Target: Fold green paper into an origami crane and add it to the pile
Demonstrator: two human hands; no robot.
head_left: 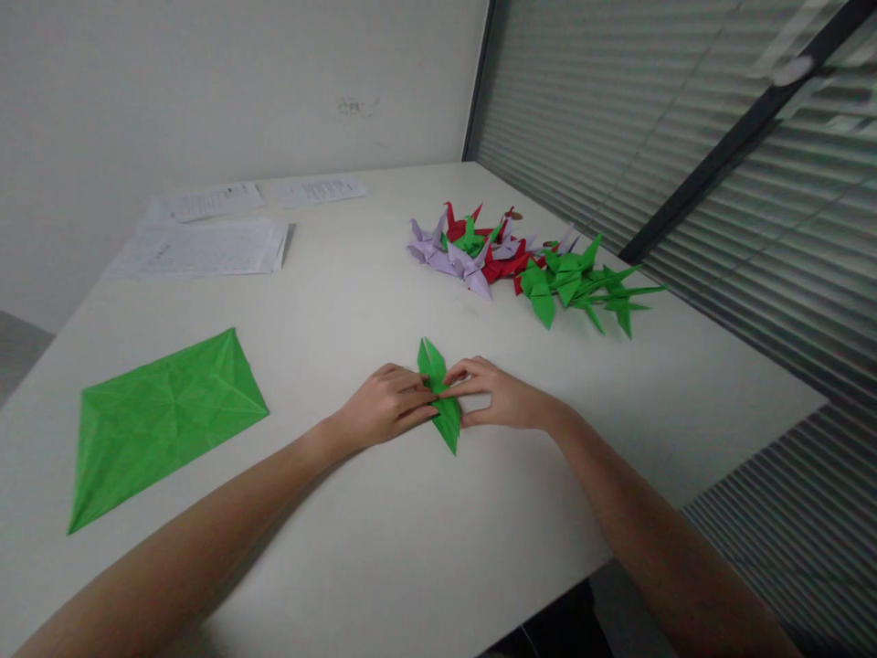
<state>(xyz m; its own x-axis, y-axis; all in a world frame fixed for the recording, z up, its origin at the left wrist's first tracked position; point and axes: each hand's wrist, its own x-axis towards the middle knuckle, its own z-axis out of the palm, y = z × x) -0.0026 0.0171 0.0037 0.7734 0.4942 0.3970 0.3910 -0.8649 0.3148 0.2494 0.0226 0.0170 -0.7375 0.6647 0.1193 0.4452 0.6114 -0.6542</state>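
A narrow, leaf-shaped piece of folded green paper (449, 422) lies on the white table in front of me, its long points facing away from and toward me. My left hand (392, 402) has its fingers closed on the paper's left edge, near the middle. From the other side, my right hand (499, 395) pinches the paper, fingertips on its middle and thumb by the right edge. The fingertips of both hands almost meet, hiding the centre of the fold. A larger creased sheet of green paper (168, 411) rests to the left of my left hand.
Several folded paper cranes in green (568, 279), lilac (470, 267) and red (507, 265) are heaped toward the right back. Printed papers (212, 247) lie at the back left. A wall bounds the far side, and window blinds (617, 119) run along the right.
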